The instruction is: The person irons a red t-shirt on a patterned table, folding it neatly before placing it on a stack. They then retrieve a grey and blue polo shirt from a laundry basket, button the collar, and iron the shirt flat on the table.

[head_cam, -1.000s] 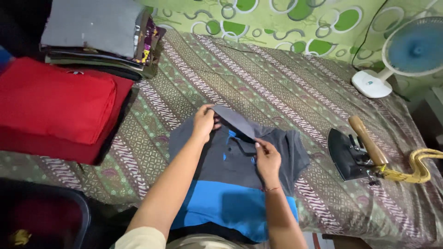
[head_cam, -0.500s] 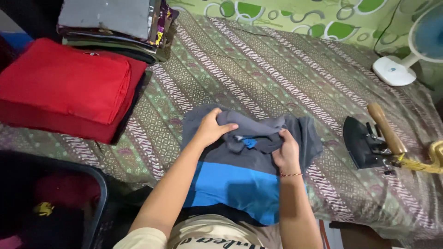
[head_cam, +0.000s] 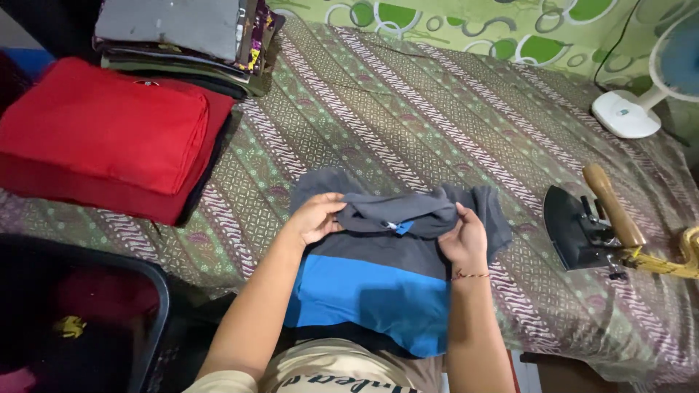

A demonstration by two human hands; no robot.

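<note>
Since the earlier frames both hands have drawn the grey collar end of the shirt down toward the body, and the garment now lies more bunched along its top edge; the left hand point(head_cam: 314, 218) pinches the folded grey cloth at its 9 o'clock end, thumb over the fold; the right hand point(head_cam: 464, 239) pinches the 3 o'clock end likewise; the grey-and-blue shirt point(head_cam: 393, 291) sits at 6 o'clock on the patterned bedspread point(head_cam: 408, 124), its blue band hanging over the near edge; it looks light, soft and limp, likely to sag and crease, so it is best taken at the folded edges with both hands; a flat iron with a wooden handle point(head_cam: 590, 225) rests at 3 o'clock, apart from the shirt; a red folded cloth point(head_cam: 109, 138) lies at 10 o'clock, a stack of folded clothes point(head_cam: 182, 33) at 11, a white fan base point(head_cam: 626, 113) at 2.
</note>
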